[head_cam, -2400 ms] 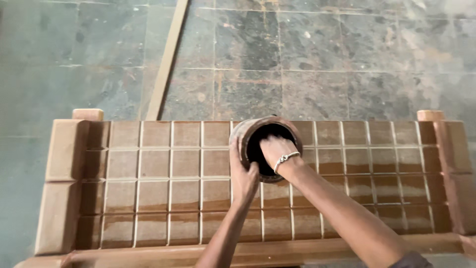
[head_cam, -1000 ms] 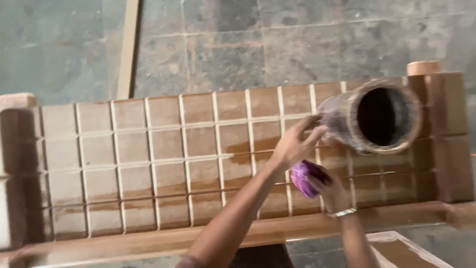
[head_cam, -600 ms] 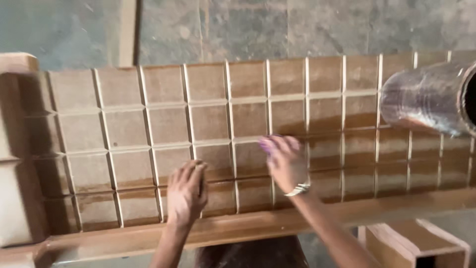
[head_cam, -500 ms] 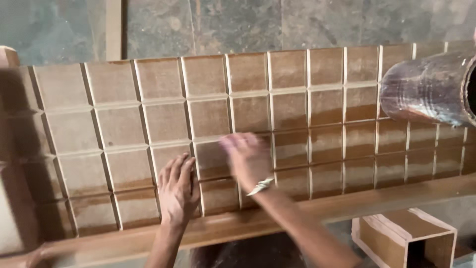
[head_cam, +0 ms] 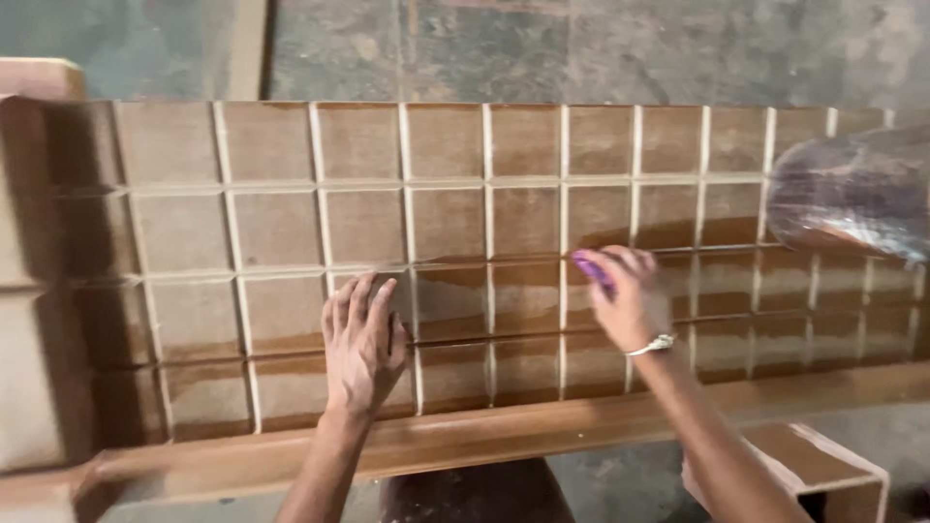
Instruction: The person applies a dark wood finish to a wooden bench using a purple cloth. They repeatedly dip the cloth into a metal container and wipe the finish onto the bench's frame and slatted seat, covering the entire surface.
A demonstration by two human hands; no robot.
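Since half a second ago, your right hand [head_cam: 630, 300] has travelled rightward along the grid; your left hand [head_cam: 363, 339] has stayed put. Nearest you, the left hand lies flat, fingers spread wide, on the brown wooden panel of square recessed cells [head_cam: 446, 194]. The right hand is closed around a small purple cloth pad [head_cam: 591, 269], pressed against a wet groove mid-panel. Judge the pad soft and light; pinch it by its bunched top. Farther right lies a dark cylindrical container [head_cam: 852, 199].
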